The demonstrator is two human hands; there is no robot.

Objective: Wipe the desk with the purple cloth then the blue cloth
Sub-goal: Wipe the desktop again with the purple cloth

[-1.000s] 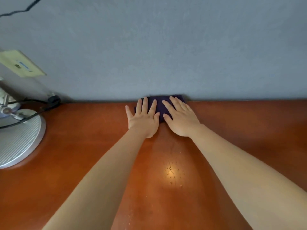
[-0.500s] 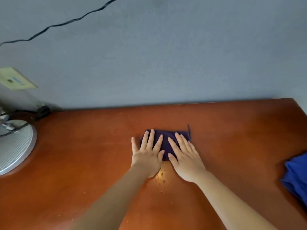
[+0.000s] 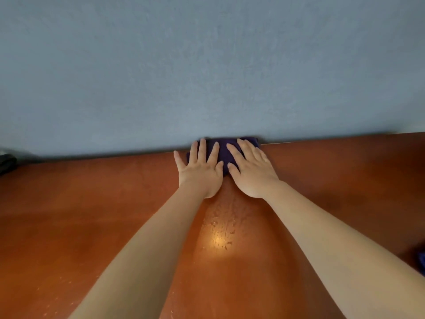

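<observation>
Both hands [image 3: 226,171] flat, pressing purple cloth [image 3: 224,150] against grey-blue wall [image 3: 207,70]; wet orange desk [image 3: 92,215].

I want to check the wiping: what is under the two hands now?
The purple cloth lies under the flat left hand and right hand, on the desk at its far edge. The hands cover much of the cloth.

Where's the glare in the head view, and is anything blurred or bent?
Head view: warm glare patch on the wet desk between the forearms; both hands on the purple cloth fairly sharp; blue cloth dark and cropped at the right edge; wide-angle lens tilts the desk's back edge.
</observation>
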